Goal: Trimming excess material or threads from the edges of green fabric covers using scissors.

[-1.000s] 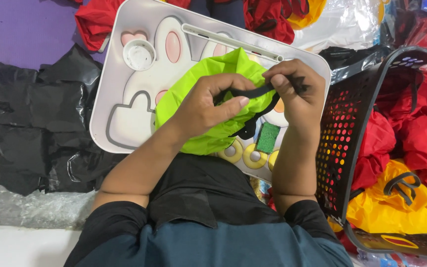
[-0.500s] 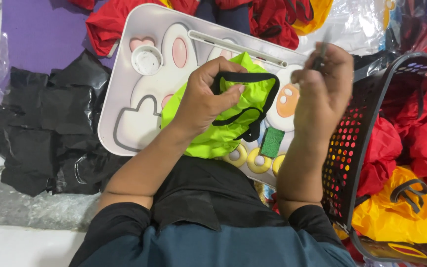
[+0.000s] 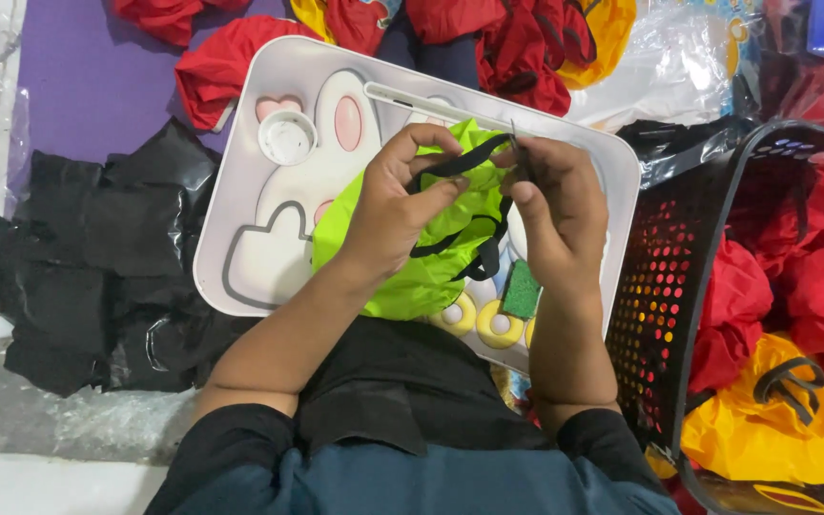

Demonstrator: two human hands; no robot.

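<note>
A lime green cloth piece (image 3: 402,277) with a black strap (image 3: 455,164) lies on a white lap tray (image 3: 240,248) with a rabbit design. My left hand (image 3: 393,205) presses on the green cloth and pinches the strap near its top edge. My right hand (image 3: 550,205) holds a thin needle between thumb and fingers, its tip at the strap's right end. Both hands meet over the middle of the tray.
A black perforated basket (image 3: 660,296) at the right holds red and yellow cloth pieces (image 3: 765,420). Black plastic sheets (image 3: 78,257) lie at the left on a purple mat (image 3: 78,86). Red and yellow cloths (image 3: 488,38) are piled beyond the tray.
My right hand has come back down from the basket side to the strap. My left hand shifted up to pinch the strap, and the green cloth now lies flatter.
</note>
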